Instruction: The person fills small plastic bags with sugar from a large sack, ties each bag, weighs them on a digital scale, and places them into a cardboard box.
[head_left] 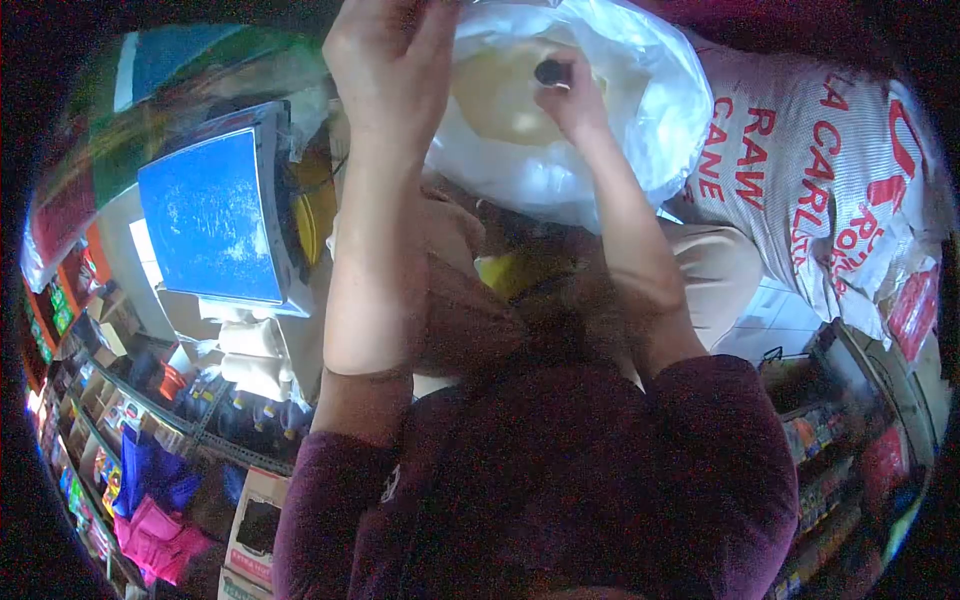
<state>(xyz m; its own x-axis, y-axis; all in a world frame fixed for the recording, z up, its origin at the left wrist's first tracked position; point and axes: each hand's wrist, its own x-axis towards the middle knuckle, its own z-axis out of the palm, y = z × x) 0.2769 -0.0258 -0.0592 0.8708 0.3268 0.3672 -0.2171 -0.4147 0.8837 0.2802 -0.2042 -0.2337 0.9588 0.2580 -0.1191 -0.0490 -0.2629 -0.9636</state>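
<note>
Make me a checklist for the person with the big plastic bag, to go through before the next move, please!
1. Plastic bag open: ok, its mouth is wide and pale stuff shows inside.
2. Right hand gripping: ok, its fingers are closed on a dark-ended thing.
3. Left hand gripping: cannot tell, the picture's top edge cuts off its fingers.
4. Purple sleeves away from the bag: ok, both end near the elbows.
5. Printed sack closed: cannot tell, its opening isn't clear.
</note>
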